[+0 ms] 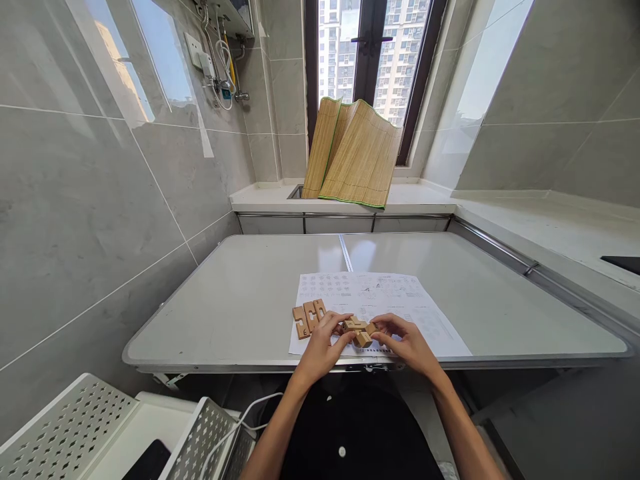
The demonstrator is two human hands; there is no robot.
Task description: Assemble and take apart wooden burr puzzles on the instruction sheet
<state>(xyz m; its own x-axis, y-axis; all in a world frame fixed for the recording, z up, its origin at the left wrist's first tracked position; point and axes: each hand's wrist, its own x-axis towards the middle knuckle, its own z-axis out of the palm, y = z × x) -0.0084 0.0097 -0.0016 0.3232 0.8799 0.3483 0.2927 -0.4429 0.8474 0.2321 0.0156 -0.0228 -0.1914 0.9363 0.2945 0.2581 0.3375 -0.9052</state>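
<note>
I see the left hand (324,341) and right hand (406,340) with fingertips pinched onto opposite ends of a wooden cluster (356,325), near the table's (240,293) front edge. I'd judge it partly joined; flat pieces (309,313) lie separate at the paper's (400,303) left edge.

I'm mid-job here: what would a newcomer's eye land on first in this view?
Probably the big folded straw-coloured mat, standing in front of the window at the far end. Next, the wooden block cluster in the grip of the left hand and right hand, over the printed sheet near the table's front edge.
</note>
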